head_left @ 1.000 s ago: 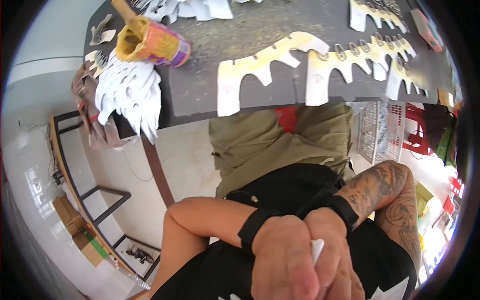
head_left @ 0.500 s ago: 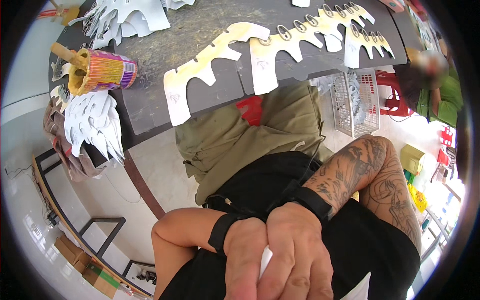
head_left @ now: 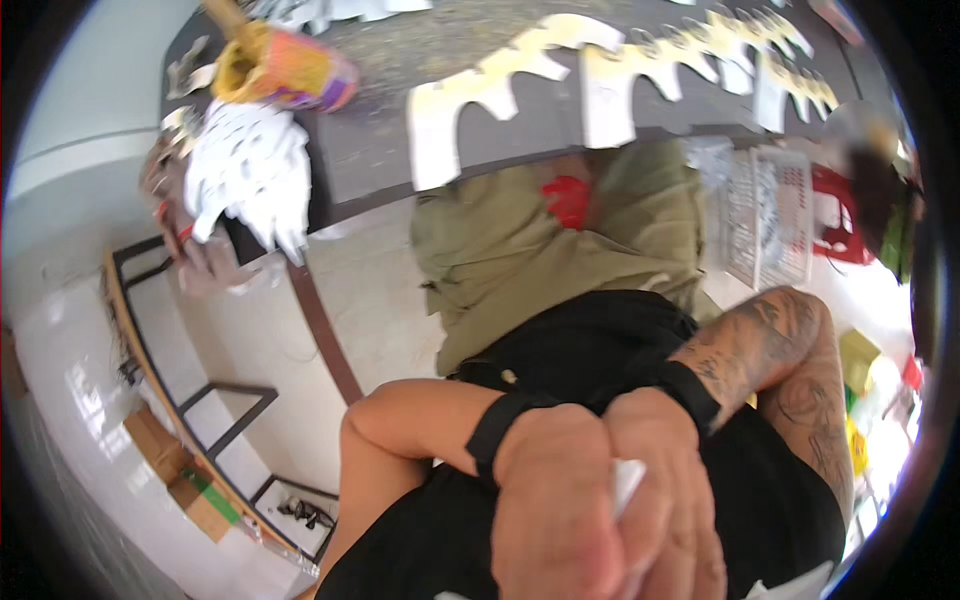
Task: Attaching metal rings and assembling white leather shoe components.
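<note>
Close in front of me, my left hand (head_left: 555,500) and my right hand (head_left: 665,490) press side by side, fingers bent. A white sheet piece (head_left: 627,480) is pinched between them, and only a narrow strip of it shows. My fingertips and most of the piece are hidden or cut off by the lower edge. A white corner (head_left: 800,583) juts out at the bottom, right of my right hand. Whether it belongs to the same piece I cannot tell. Both wrists wear black bands.
The dark table (head_left: 385,125) ahead holds white arched cut-outs (head_left: 437,140) with yellow-smeared edges, some carrying metal rings. On its left stand a yellow-coated tub (head_left: 300,75) with a stick and a stack of white cut-outs (head_left: 250,170). A white plastic basket (head_left: 765,220) is beyond my knees.
The view has shifted, so table and lap sit farther right, and the table also higher. My hands stay pressed together, and more of the white strip shows between them.
</note>
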A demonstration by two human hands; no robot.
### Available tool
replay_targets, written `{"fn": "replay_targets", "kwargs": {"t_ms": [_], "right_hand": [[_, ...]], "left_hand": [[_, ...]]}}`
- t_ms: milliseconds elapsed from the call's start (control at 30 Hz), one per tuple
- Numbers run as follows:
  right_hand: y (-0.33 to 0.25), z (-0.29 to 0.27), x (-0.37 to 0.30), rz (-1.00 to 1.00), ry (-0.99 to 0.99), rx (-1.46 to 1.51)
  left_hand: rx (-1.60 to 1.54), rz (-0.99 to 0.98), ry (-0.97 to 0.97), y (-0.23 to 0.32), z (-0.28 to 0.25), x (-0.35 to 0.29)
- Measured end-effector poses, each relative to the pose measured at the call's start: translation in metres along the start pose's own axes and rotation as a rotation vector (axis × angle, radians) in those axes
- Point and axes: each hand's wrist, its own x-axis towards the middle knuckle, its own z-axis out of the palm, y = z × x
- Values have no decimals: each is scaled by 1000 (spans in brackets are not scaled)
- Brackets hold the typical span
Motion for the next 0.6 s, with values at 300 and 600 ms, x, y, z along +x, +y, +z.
{"fn": "replay_targets", "kwargs": {"t_ms": [300, 600], "right_hand": [[-36, 20, -34, 156, 55, -100], [-28, 29, -14, 100, 66, -269]], "left_hand": [[60, -25, 24, 25, -16, -12], [180, 180, 116, 28, -31, -5]]}}
